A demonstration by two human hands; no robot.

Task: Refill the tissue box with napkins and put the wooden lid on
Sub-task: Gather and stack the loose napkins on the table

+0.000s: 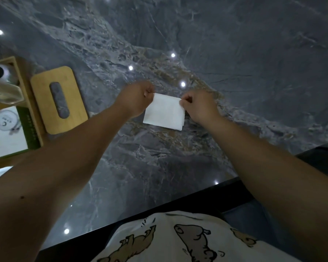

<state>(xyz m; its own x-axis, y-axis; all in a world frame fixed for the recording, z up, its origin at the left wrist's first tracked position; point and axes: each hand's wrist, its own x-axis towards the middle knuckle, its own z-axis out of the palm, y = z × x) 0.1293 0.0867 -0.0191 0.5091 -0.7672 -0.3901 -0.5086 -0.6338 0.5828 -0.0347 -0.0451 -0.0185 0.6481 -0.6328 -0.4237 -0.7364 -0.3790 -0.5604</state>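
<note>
Napkin is held over the grey marble table.
On the table at far left I see the wooden lid, lying flat beside a wooden tray; my left hand and right hand each pinch one top corner of the napkin, fingers closed.

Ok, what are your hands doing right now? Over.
Left hand and right hand pinching napkin by top corners. Wooden lid off, lying flat on table. Nothing in the way.
</note>
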